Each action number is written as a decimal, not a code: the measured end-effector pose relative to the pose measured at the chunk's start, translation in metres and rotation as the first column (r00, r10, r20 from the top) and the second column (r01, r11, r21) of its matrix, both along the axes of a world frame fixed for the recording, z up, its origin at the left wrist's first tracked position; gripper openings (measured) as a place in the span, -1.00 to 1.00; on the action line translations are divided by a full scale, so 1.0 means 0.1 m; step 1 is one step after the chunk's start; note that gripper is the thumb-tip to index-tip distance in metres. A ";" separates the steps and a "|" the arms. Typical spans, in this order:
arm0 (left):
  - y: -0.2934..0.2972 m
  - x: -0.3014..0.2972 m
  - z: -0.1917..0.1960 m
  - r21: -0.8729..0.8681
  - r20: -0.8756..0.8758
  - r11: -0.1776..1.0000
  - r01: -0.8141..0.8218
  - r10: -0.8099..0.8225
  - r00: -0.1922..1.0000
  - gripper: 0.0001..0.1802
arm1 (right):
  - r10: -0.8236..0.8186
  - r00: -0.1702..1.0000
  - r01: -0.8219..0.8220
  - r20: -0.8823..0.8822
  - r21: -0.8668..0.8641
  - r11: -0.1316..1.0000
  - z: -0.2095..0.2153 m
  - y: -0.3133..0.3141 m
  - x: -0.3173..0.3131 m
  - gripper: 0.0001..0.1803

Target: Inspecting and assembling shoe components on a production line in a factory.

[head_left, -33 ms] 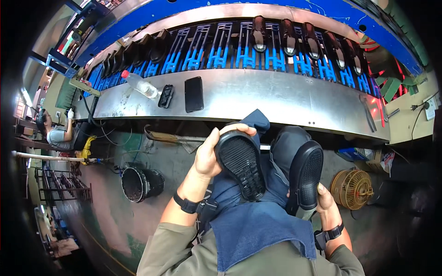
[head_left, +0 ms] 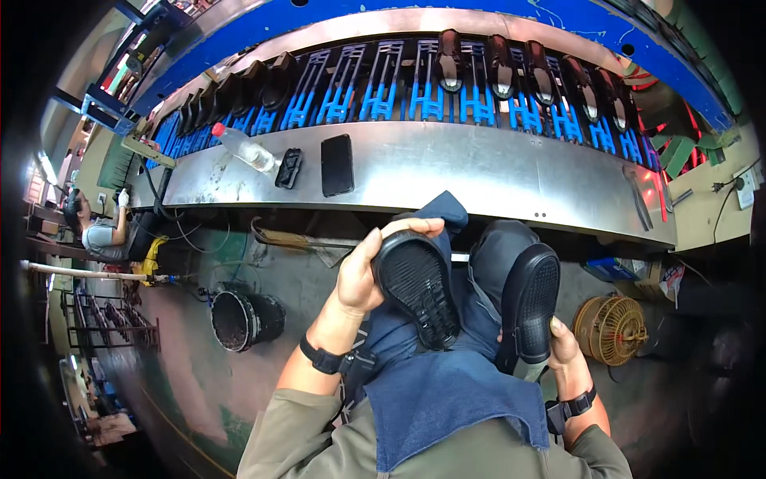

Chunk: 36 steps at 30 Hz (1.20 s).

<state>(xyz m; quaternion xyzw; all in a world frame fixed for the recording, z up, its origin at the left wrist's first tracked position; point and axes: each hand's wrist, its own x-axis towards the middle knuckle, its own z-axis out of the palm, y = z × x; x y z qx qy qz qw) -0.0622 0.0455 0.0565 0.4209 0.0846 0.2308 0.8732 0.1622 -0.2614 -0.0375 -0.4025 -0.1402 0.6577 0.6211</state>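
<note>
My left hand (head_left: pixel 363 267) is closed round the toe end of a black shoe sole (head_left: pixel 416 287). Its ridged tread faces up, and whether an upper is joined beneath it is hidden. To the right, my right hand (head_left: pixel 563 345) grips a black shoe (head_left: pixel 533 295) near its lower end, thumb along the side. That shoe is tilted, with its dotted sole partly showing and a pale grey piece at its lower end. Most fingers of my right hand are hidden behind it. The two pieces are held apart above my lap, over a blue apron (head_left: pixel 455 407).
Ahead runs a metal ledge (head_left: pixel 447 168) with a bottle (head_left: pixel 247 150), a black tray-like piece (head_left: pixel 288 168) and a phone (head_left: pixel 337 164). Behind it, blue racks (head_left: pixel 383 92) carry several dark shoes. A black bucket (head_left: pixel 239 319) and a fan (head_left: pixel 610 329) flank me; another person (head_left: pixel 100 227) sits far left.
</note>
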 end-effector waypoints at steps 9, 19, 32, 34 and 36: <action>-0.46 0.14 0.41 -0.011 -0.016 0.996 -0.094 0.093 0.996 -0.11 | 0.269 0.956 -0.290 0.120 0.231 0.929 0.78 0.66 -0.25 0.05; -0.81 0.23 1.00 0.589 -0.189 0.806 0.057 0.069 0.980 -0.13 | 0.132 0.941 -0.237 0.312 0.329 0.914 0.96 0.54 -0.44 0.01; -0.93 0.27 0.98 0.594 -0.216 0.800 0.089 0.052 0.975 -0.09 | 0.076 0.929 -0.189 0.362 0.288 0.939 0.86 0.45 -0.45 -0.02; -0.94 0.28 0.98 0.600 -0.209 0.795 0.090 0.047 0.977 -0.09 | 0.066 0.926 -0.183 0.371 0.290 0.939 0.87 0.44 -0.45 -0.01; -0.96 0.29 0.99 0.598 -0.218 0.797 0.088 0.056 0.974 -0.09 | 0.072 0.926 -0.187 0.371 0.284 0.940 0.87 0.44 -0.44 0.00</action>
